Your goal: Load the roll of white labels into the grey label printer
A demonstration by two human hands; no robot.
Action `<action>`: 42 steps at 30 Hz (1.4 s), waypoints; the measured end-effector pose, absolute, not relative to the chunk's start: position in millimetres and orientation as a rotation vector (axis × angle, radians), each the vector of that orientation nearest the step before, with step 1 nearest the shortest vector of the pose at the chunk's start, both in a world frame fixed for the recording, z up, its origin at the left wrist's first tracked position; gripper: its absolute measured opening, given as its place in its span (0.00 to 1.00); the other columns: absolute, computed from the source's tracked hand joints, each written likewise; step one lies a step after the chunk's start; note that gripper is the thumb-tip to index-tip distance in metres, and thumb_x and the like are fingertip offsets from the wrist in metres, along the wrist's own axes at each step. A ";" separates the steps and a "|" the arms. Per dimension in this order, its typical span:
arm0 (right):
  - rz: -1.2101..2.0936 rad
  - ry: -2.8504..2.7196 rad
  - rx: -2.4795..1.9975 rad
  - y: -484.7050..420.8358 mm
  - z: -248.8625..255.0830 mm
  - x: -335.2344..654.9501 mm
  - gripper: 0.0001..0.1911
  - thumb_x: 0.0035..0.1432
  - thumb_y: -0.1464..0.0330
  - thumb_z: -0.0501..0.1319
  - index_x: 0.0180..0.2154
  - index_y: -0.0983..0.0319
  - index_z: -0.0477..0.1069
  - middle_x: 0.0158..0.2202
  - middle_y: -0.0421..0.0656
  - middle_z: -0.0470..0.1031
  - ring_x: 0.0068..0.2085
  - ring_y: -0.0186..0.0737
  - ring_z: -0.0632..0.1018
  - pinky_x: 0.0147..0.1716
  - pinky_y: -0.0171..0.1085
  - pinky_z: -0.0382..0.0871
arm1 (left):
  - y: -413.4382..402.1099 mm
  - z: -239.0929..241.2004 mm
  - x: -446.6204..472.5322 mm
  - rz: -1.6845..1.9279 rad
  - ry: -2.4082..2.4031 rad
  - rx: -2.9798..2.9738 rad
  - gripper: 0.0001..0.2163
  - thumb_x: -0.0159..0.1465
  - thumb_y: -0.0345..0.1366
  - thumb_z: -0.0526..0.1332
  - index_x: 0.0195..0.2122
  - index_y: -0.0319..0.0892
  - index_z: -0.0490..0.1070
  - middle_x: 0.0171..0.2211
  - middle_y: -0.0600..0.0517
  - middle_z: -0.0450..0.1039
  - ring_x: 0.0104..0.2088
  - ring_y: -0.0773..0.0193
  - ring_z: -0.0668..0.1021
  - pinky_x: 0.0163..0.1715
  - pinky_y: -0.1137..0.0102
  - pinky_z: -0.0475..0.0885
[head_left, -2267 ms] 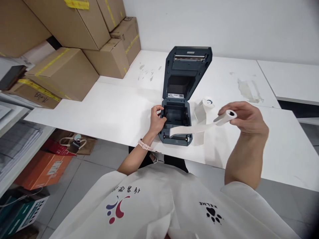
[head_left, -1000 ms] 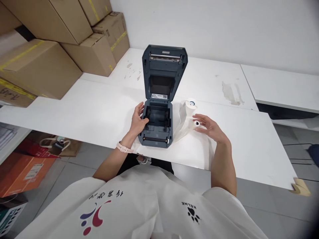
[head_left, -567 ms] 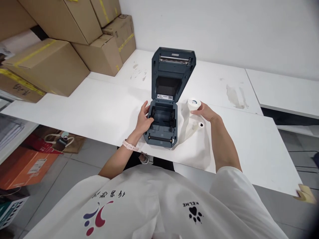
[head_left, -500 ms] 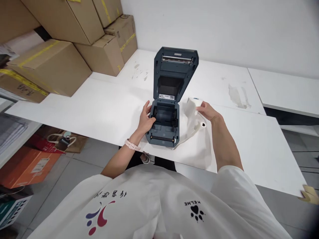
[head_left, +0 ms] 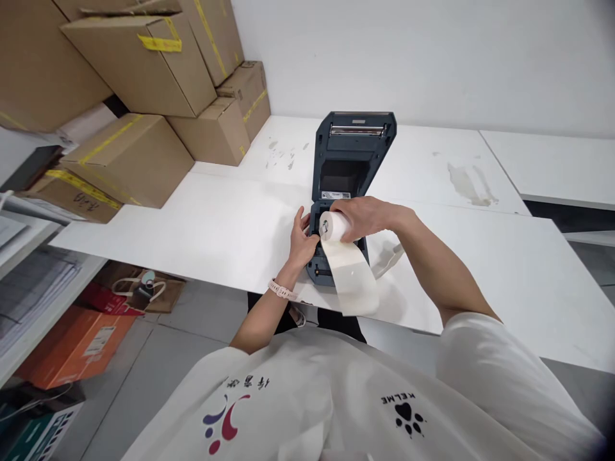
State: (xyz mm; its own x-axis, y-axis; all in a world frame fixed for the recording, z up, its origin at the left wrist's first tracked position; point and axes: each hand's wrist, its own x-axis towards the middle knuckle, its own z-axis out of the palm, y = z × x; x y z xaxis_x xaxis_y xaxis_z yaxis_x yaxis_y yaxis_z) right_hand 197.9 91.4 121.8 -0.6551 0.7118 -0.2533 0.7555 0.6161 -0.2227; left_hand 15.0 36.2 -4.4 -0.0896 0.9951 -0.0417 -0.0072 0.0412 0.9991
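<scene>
A dark grey label printer (head_left: 354, 150) stands on the white table (head_left: 216, 224) with its lid swung up. My right hand (head_left: 362, 216) is closed around a white paper roll (head_left: 332, 225) and holds it over the printer's open bay. A loose tail of paper (head_left: 350, 278) hangs from the roll toward me, past the printer's front. My left hand (head_left: 302, 240) rests against the printer's left side, fingers curled on its edge. A pink watch is on that wrist.
Cardboard boxes (head_left: 144, 102) with yellow tape are stacked at the back left of the table. A second white table (head_left: 557, 169) stands to the right. Below the left edge are shelves, an orange box (head_left: 77, 339) and a bag on the floor.
My right hand picked up the paper roll from the table right of the printer and carried it left over the open bay. The left hand stayed on the printer's side.
</scene>
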 end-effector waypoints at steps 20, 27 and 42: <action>-0.446 3.068 1.313 -0.1 60.4 197.2 0.28 0.71 0.60 0.55 0.69 0.58 0.63 0.68 0.53 0.69 0.69 0.60 0.70 0.65 0.62 0.68 | 36.7 -14.2 16.3 1.293 1.227 1.146 0.41 0.54 0.25 0.59 0.71 0.47 0.54 0.71 0.42 0.60 0.72 0.51 0.65 0.69 0.55 0.66; -0.490 3.111 1.603 -61.6 19.8 192.2 0.28 0.74 0.62 0.52 0.72 0.54 0.58 0.71 0.48 0.64 0.73 0.55 0.65 0.68 0.62 0.67 | 37.9 -19.9 16.6 1.228 1.270 1.079 0.36 0.56 0.29 0.60 0.69 0.46 0.59 0.69 0.44 0.65 0.71 0.48 0.66 0.70 0.55 0.65; -1.318 3.233 1.980 -35.9 46.5 219.0 0.12 0.70 0.59 0.60 0.48 0.53 0.79 0.53 0.43 0.83 0.56 0.47 0.82 0.57 0.51 0.79 | -45.7 1.3 15.2 1.027 1.226 0.943 0.48 0.59 0.50 0.72 0.75 0.50 0.47 0.72 0.42 0.60 0.69 0.44 0.69 0.67 0.51 0.68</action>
